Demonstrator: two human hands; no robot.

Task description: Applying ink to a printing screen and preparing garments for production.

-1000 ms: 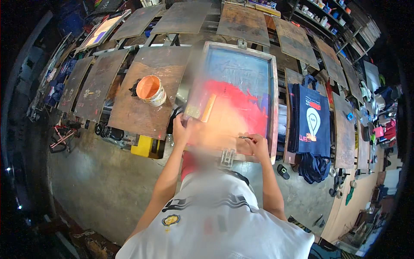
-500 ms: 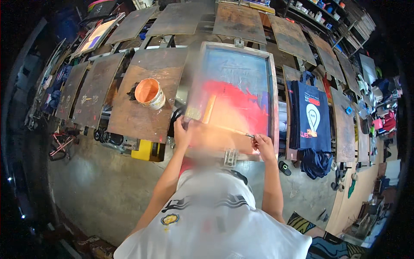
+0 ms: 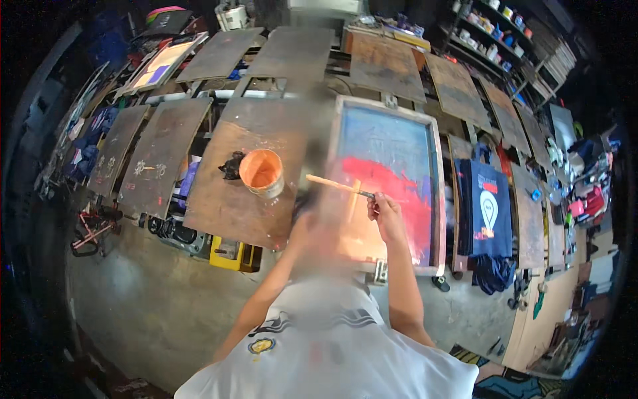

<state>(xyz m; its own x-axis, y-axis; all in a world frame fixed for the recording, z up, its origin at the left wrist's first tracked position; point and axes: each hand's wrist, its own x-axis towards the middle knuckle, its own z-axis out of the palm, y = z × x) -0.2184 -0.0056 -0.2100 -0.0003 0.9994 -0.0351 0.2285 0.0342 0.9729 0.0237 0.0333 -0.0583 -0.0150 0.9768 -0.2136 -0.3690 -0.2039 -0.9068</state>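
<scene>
While the right hand [image 3: 384, 214] grips a thin tool [image 3: 339, 186] by its dark end, fingers closed round it, the pale wooden part sticks out toward 9 o'clock over the screen [image 3: 389, 136]. Left hand [image 3: 302, 226] sits at the screen's left edge, but it is blurred, so cannot tell whether it grips the frame or just rests. Red ink [image 3: 392, 193] covers the middle of the mesh, blue mesh bare at 12 o'clock. Orange ink tub [image 3: 262, 171] stands on the wooden platen [image 3: 226, 199] just beside the screen, at 9 o'clock from the tool.

Judged step: working ink on the mesh with the tool. To do it well, keep the tool low and flat, move ink from the red patch evenly, and avoid pushing it onto the frame. Left hand should steady the frame. Drips between tub and screen are the risk. Dark printed shirt [image 3: 488, 209] lies at 3 o'clock, apart from the ink.
</scene>
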